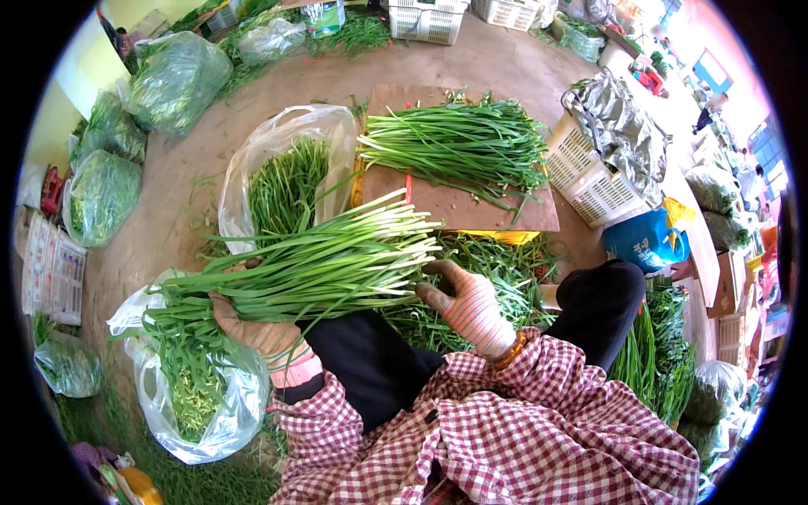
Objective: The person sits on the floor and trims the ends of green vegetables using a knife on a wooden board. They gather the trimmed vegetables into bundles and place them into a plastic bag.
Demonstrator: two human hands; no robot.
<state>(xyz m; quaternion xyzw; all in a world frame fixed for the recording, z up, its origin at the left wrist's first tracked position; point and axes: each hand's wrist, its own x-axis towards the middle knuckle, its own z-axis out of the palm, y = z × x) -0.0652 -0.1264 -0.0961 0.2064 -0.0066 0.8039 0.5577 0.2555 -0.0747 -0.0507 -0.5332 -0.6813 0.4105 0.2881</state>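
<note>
My left hand [255, 331], in a work glove, is closed around a large bunch of garlic chives [322, 265]. The pale stem ends point right, and the green leaves droop left over an open clear plastic bag [243, 404] holding plant trimmings. Close to the stem ends is my gloved right hand [473, 306], thumb and forefinger apart with nothing visible between them. Another pile of chives [454, 142] lies on a brown board [524, 211] ahead of me. Left of that board, a clear bag [237, 189] stands around more upright greens [287, 183].
Loose leaves [505, 284] are heaped between my knees and the board. A white plastic crate [590, 180] and a blue bag [647, 243] stand to the right, near long greens [653, 353]. Filled bags [180, 79] line the left wall. Several people are in the right background.
</note>
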